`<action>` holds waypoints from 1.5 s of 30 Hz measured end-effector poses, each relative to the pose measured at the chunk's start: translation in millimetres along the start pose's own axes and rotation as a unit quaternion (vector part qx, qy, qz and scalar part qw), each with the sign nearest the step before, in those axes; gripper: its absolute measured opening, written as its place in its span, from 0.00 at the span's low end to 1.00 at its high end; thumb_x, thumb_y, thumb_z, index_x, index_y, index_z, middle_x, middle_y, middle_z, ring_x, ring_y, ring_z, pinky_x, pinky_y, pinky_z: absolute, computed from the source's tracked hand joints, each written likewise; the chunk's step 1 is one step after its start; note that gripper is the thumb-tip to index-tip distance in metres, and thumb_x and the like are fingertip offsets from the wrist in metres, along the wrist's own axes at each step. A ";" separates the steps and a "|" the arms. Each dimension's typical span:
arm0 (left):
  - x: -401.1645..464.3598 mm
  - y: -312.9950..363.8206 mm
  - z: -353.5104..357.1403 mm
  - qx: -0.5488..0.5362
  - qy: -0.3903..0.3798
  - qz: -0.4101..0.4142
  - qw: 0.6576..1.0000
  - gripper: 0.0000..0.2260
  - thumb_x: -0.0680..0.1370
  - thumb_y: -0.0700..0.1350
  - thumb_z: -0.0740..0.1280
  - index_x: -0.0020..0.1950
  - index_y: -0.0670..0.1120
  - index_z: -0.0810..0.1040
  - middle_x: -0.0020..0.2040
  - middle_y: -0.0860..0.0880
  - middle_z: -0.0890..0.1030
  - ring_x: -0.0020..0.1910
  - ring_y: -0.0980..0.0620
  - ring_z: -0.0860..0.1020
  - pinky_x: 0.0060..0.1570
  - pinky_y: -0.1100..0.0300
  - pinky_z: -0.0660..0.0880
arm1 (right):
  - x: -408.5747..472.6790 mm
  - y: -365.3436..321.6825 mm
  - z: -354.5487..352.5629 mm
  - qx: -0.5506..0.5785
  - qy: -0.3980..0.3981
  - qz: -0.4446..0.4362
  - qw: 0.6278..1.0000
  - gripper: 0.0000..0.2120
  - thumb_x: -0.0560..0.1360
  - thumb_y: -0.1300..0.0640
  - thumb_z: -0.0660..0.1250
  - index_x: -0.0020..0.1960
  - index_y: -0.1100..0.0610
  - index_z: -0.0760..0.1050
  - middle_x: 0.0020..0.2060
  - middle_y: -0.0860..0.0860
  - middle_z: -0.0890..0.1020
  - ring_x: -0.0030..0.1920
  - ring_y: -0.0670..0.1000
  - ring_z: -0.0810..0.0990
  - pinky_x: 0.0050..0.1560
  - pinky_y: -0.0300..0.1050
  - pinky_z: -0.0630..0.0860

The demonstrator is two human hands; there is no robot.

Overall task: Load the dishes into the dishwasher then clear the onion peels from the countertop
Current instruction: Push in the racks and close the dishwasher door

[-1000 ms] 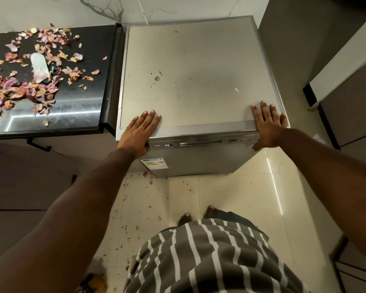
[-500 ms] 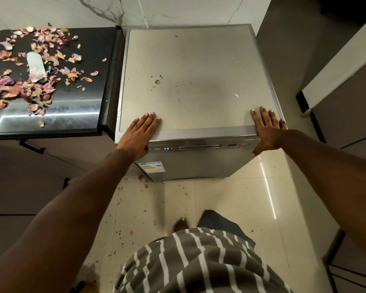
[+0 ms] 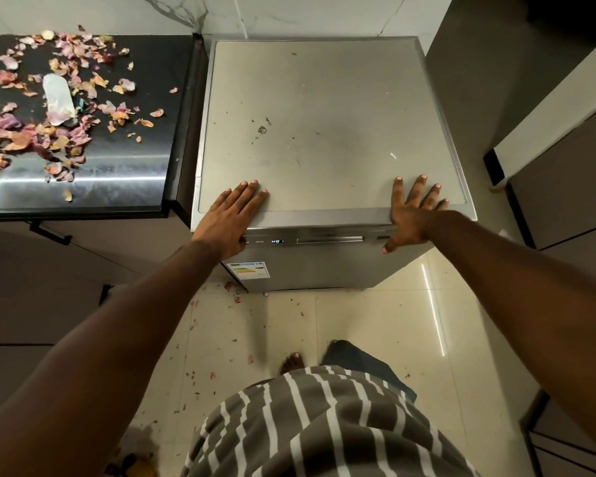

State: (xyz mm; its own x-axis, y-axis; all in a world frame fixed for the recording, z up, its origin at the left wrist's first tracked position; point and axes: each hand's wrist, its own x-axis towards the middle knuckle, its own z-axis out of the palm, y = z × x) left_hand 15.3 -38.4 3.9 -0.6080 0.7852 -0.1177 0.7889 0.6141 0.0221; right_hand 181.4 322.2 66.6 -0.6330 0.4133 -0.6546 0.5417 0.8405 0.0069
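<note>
Standing at a grey dishwasher (image 3: 324,132), door closed, seen from above. Left hand (image 3: 229,218) laid flat on the front left corner of the dishwasher's top, fingers (image 3: 252,191) straight and close together, palm over the front edge, grasping nothing. Right hand (image 3: 412,213) flat on the front right corner, fingers spread across the top, thumb (image 3: 389,247) hanging down over the front face beside the control strip (image 3: 324,240); released as well, only pressing. Small lit display (image 3: 277,241) on that strip, digits too small to read. Energy label (image 3: 250,270) stuck on the door below the left hand. A few dark specks and smudges on the dishwasher's top.

To the left, just beside the dishwasher, a black glossy tabletop (image 3: 124,166). Onion peels (image 3: 49,125) in pink, purple and orange scattered over its left and rear parts, thickest toward the left edge. Among the peels, a pale oblong object (image 3: 58,99), kind unclear. White marbled wall (image 3: 289,15) behind both.

Below, a cream tiled floor (image 3: 358,321) speckled with bits of peel, most near the dishwasher's left foot. Striped grey-and-white shirt (image 3: 307,425) at the bottom, bare toes (image 3: 291,361) showing just beyond it. Dark cabinet fronts (image 3: 565,184) at the right. No dishes in sight.
</note>
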 end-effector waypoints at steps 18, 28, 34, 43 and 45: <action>1.9 3.8 2.3 -0.017 -0.003 -0.005 1.000 0.60 0.69 0.63 0.77 0.84 0.53 0.36 0.85 0.48 0.38 0.84 0.48 0.39 0.82 0.46 0.44 | -7.9 -2.9 7.1 0.005 0.037 -0.006 0.999 0.74 0.67 0.42 0.83 0.77 0.51 0.19 0.74 0.66 0.21 0.75 0.75 0.27 0.76 0.77 0.39; 2.5 8.3 -6.2 -0.051 -0.024 -0.036 0.998 0.52 0.72 0.81 0.54 0.84 0.55 0.37 0.85 0.51 0.36 0.83 0.50 0.35 0.82 0.45 0.41 | 8.1 2.7 20.8 0.013 0.096 -0.045 0.994 0.72 0.52 0.07 0.45 0.80 0.49 0.26 0.79 0.63 0.29 0.80 0.67 0.31 0.76 0.77 0.39; 5.4 11.0 -2.5 -0.079 -0.003 -0.046 0.996 0.38 0.80 0.74 0.45 0.84 0.57 0.39 0.85 0.52 0.38 0.83 0.53 0.35 0.82 0.45 0.43 | 14.1 9.9 23.7 0.015 0.122 -0.059 0.991 0.71 0.53 0.08 0.40 0.82 0.51 0.29 0.80 0.63 0.30 0.80 0.66 0.30 0.77 0.73 0.39; -3.2 27.4 -2.0 -0.100 0.000 -0.098 0.990 0.35 0.81 0.72 0.40 0.84 0.58 0.39 0.84 0.51 0.37 0.83 0.52 0.35 0.82 0.45 0.41 | 21.6 0.1 31.6 -0.017 0.143 -0.122 0.982 0.63 0.61 0.11 0.37 0.81 0.50 0.25 0.79 0.61 0.27 0.80 0.64 0.28 0.79 0.70 0.37; -8.6 29.9 -1.1 -0.117 -0.001 -0.114 0.987 0.35 0.81 0.71 0.39 0.85 0.58 0.41 0.85 0.51 0.38 0.83 0.52 0.35 0.82 0.46 0.41 | 25.3 -20.3 29.9 -0.032 0.147 -0.165 0.975 0.61 0.63 0.12 0.37 0.81 0.49 0.25 0.79 0.60 0.26 0.79 0.63 0.26 0.79 0.68 0.35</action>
State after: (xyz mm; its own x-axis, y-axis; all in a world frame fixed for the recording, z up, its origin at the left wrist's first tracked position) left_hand 44.0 -26.7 6.7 -0.7673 0.6238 -0.1490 0.5884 0.7771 0.2232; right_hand 170.9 305.1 27.3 -0.9030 0.1919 -0.3844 0.2529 0.9607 -0.1144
